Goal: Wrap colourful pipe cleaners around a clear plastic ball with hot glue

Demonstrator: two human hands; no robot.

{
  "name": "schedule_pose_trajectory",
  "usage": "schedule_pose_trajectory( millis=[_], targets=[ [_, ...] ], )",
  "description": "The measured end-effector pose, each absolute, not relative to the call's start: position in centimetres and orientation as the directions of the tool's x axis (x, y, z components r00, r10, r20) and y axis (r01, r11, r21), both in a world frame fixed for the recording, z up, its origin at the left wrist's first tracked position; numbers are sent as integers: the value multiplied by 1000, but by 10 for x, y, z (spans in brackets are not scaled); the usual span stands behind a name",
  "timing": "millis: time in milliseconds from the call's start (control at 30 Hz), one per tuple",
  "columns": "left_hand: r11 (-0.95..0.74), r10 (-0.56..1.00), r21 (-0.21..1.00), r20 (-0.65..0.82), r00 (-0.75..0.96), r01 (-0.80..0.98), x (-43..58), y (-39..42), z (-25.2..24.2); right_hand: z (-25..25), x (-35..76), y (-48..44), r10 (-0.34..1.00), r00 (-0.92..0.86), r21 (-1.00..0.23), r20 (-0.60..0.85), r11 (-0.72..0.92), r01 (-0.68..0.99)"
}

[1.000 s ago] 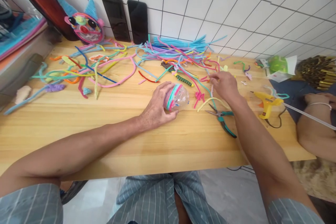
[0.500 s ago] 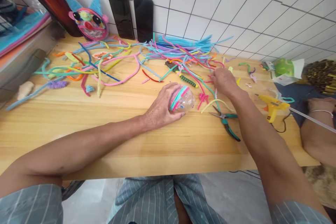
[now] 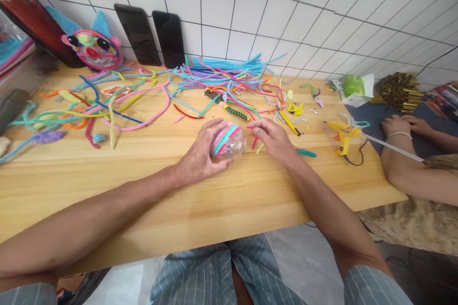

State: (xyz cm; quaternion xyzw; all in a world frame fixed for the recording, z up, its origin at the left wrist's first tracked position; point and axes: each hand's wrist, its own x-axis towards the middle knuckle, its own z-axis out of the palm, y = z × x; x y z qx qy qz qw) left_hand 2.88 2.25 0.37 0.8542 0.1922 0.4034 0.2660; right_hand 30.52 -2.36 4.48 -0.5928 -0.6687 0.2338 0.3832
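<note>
My left hand (image 3: 202,150) is wrapped around a clear plastic ball (image 3: 236,145) resting low over the table. Pink, teal and lilac pipe cleaner bands run around the ball's left side. Just right of the ball, my right hand (image 3: 274,140) is closed in a pinch, and a short pink pipe cleaner (image 3: 250,127) pokes out from its fingertips. The pinched piece and the ball are apart. Under and behind that hand, more pink and pale yellow pieces lie partly hidden. One teal handle of the pliers (image 3: 307,153) shows beside my right wrist.
Loose pipe cleaners (image 3: 134,102) and a blue bundle (image 3: 236,64) spread along the back. A decorated face ball (image 3: 95,50) and two phones (image 3: 168,38) lean there. To the right are a yellow cutter (image 3: 289,123), a glue gun (image 3: 343,136) and another person's forearm (image 3: 400,157).
My right hand has come back from the pipe cleaners toward the ball, with a pink piece in its fingertips. My left hand keeps its hold. The view has swung right.
</note>
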Motion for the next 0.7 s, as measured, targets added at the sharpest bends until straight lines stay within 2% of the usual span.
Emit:
schedule_pose_trajectory(
  millis=[233,400,567,700],
  targets=[
    [-764,565,633,563,602,125,27,25,2,32,321,-21,976,22,-722,217,145,677],
    [-742,583,657,537,610,130,27,25,0,29,328,-22,979,-23,-653,204,154,741],
    [-761,563,637,553,615,123,28,27,-2,31,331,-24,956,-24,-588,293,200,783],
    [-775,550,621,566,614,121,28,27,-2,35,332,-24,936,27,-611,351,207,764]
  ],
)
